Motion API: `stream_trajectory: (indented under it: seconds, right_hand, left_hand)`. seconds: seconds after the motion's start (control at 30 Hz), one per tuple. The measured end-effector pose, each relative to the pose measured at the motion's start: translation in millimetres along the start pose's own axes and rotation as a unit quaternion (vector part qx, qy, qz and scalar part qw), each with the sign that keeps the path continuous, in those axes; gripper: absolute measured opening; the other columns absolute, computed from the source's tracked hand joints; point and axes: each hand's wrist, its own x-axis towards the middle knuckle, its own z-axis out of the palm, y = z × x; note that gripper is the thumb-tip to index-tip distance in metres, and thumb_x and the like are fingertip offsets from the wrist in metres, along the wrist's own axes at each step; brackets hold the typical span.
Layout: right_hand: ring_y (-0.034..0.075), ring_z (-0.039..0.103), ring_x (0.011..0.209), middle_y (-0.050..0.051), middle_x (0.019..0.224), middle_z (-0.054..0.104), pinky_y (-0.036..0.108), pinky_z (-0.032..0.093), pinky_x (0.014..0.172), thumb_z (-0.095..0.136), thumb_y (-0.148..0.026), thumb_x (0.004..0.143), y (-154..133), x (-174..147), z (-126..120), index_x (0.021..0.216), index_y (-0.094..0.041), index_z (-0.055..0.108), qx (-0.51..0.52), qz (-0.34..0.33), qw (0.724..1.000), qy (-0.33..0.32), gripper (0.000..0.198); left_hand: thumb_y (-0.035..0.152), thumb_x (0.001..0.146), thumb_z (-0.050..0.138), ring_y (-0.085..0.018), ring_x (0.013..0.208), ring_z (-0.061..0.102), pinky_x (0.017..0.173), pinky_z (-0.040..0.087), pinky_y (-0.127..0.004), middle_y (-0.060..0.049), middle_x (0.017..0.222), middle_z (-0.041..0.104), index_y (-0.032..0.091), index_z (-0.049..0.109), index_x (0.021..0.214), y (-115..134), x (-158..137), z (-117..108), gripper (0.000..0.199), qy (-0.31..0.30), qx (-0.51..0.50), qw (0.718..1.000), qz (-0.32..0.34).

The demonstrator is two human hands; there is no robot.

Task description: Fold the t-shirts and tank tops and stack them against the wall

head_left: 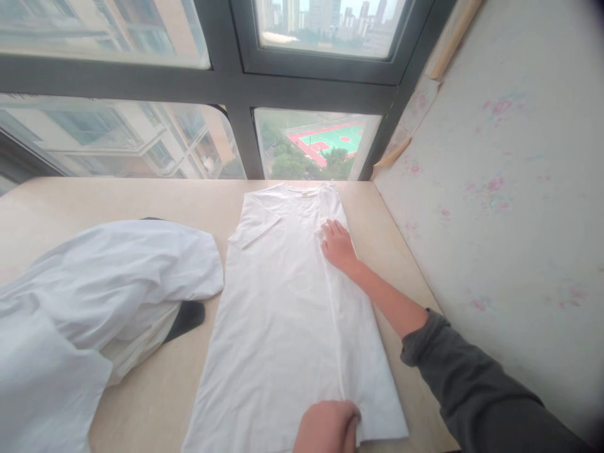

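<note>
A white short-sleeved T-shirt (283, 302) lies spread on the light wooden surface, its collar toward the window. Its left sleeve is turned inward across the chest, and a lengthwise fold line runs down its right side. Near the right shoulder, my right hand (338, 245) rests on the cloth with its fingers laid out flat. At the lower edge of the frame, my left hand (328, 428) is closed with a bit of the shirt's fabric near the hem pinched at its fingertips. Part of that hand is cut off by the frame.
To the left lies a loose heap of white clothes (117, 283) with a dark piece (186, 319) under it. A floral-papered wall (495, 189) borders the wooden surface (146, 402) on the right. Grey window frames (302, 88) stand along the far edge.
</note>
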Motion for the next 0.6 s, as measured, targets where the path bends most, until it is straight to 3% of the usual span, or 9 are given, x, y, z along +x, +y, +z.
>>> stream_trajectory:
  seconds: [0.23, 0.4, 0.5, 0.6]
  right_hand:
    - [0.031, 0.036, 0.143, 0.011, 0.150, 0.047, 0.053, 0.033, 0.117, 0.046, -0.021, 0.090, -27.3, -129.2, -22.0, 0.135, -0.020, 0.058, 0.063, -0.008, 0.998, -0.013, 0.046]
    - [0.030, 0.035, 0.145, 0.004, 0.156, 0.039, 0.058, 0.036, 0.116, 0.047, -0.020, 0.090, -51.6, -224.4, -51.4, 0.148, -0.032, 0.045, 0.113, -0.022, 0.993, -0.038, 0.059]
    - [0.030, 0.037, 0.144, 0.002, 0.156, 0.038, 0.057, 0.044, 0.112, 0.050, -0.021, 0.088, -62.5, -274.8, -68.2, 0.154, -0.036, 0.033, 0.110, -0.035, 0.992, -0.052, 0.070]
    - [0.032, 0.046, 0.138, 0.005, 0.151, 0.045, 0.053, 0.053, 0.102, 0.055, -0.021, 0.084, -66.2, -317.3, -77.5, 0.150, -0.035, 0.041, 0.095, -0.089, 0.990, -0.047, 0.069]
  left_hand:
    - [0.020, 0.087, 0.047, -0.021, 0.088, 0.068, 0.083, 0.049, -0.031, -0.001, 0.091, 0.075, 0.029, 0.071, 0.108, -8.7, -3.4, 1.5, 0.033, 0.063, -0.027, 0.996, 0.057]
    - [0.026, 0.089, 0.047, -0.018, 0.085, 0.067, 0.084, 0.050, -0.030, -0.002, 0.092, 0.075, 0.027, 0.069, 0.113, -23.1, -17.2, -16.7, 0.033, 0.127, -0.055, 0.987, 0.076]
    - [0.037, 0.093, 0.043, -0.018, 0.081, 0.068, 0.082, 0.052, -0.029, -0.002, 0.092, 0.075, 0.025, 0.069, 0.110, -51.6, -31.9, -36.1, 0.033, 0.210, -0.066, 0.975, 0.036]
    - [0.048, 0.093, 0.042, -0.019, 0.083, 0.068, 0.078, 0.055, -0.030, -0.003, 0.097, 0.074, 0.025, 0.068, 0.106, -94.3, -51.3, -57.1, 0.037, 0.319, -0.028, 0.946, -0.059]
